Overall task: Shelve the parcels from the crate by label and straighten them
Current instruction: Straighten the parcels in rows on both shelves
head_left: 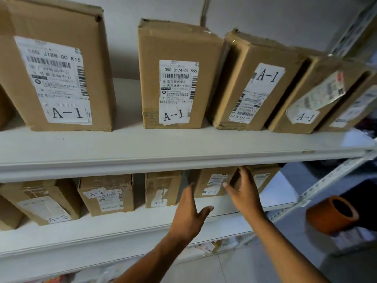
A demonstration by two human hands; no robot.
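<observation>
Both hands reach to the lower shelf [122, 223]: left hand [188, 213] spread wide at a parcel [212, 183], right hand [244, 190] fingers relaxed against its right edge. A-2 parcels [106, 194] sit toward 9 o'clock, A-1 parcels [177, 78] at 12 o'clock.

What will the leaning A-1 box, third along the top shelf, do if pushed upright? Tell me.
The leaning A-1 box is stiff cardboard, so it should probably pivot as one piece. It rests against the upright box, so it may nudge that. Its dented top corner suggests soft edges; weight cannot be judged.
</observation>
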